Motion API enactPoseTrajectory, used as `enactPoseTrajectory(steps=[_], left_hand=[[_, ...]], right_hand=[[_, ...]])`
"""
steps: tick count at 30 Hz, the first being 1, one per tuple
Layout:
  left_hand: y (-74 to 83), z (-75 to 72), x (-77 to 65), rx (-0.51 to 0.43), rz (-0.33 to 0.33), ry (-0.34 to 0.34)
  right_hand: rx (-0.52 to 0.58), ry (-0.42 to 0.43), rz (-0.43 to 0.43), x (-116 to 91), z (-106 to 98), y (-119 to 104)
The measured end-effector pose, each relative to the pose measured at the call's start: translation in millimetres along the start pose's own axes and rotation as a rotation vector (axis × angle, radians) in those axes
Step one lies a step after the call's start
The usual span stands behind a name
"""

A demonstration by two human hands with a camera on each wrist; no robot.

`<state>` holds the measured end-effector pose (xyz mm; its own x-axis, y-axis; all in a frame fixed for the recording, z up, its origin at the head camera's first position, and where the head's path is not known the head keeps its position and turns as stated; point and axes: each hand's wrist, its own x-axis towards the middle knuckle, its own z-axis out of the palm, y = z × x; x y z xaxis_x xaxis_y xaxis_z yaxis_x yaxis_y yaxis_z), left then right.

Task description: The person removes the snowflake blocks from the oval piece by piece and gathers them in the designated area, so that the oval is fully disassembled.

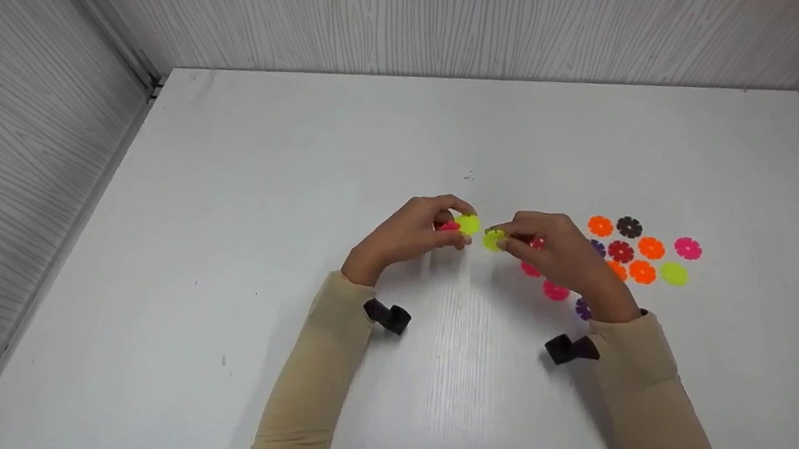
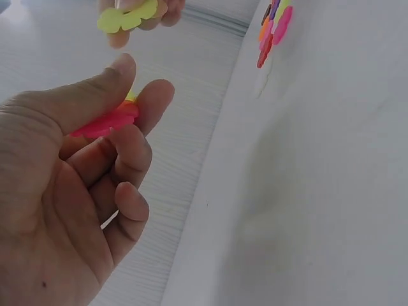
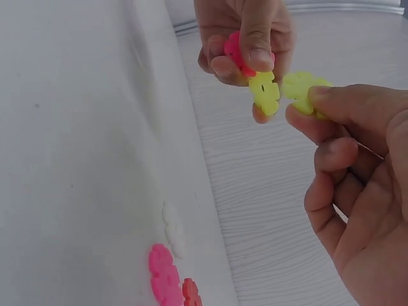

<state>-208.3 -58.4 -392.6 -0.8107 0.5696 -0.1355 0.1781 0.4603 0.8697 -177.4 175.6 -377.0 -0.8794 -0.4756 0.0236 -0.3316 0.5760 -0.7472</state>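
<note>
My left hand pinches a pink flower-shaped interlocking disc between thumb and fingers. A yellow disc sticks out from the pink one, seemingly joined at its edge. My right hand pinches another yellow disc between thumb and forefinger. Both hands are raised above the white table, and a small gap separates the two yellow discs. In the left wrist view, my left fingers hide much of the joined pair.
Loose discs lie at the right of the table, partly behind my right hand: several orange discs, a black disc, a dark red disc, a yellow disc, pink discs and a purple disc. A ribbed white wall stands behind.
</note>
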Motion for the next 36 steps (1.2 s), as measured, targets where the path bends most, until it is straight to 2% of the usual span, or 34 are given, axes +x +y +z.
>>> enactPoseTrajectory(steps=[4,10,22,29,36], left_hand=[[-1.0,-0.7,-0.6,0.019,-0.009,0.036],[-4.1,0.1,-0.3,0.081,-0.003,0.045],[-7.4,3.2,1.3,0.138,-0.08,0.002],[-7.7,2.8,1.8,0.143,-0.087,-0.027],[-7.5,2.6,2.9,0.157,-0.089,-0.011]], right_hand=[[-0.004,-0.022,0.08,0.9,-0.9,5.5],[0.014,-0.074,0.168,-2.2,-7.5,9.0],[-0.062,-0.218,0.237,-2.3,-8.4,13.3],[-0.116,-0.282,0.296,-2.7,-7.7,15.0],[-0.107,-0.354,0.337,-2.5,-8.6,18.2]])
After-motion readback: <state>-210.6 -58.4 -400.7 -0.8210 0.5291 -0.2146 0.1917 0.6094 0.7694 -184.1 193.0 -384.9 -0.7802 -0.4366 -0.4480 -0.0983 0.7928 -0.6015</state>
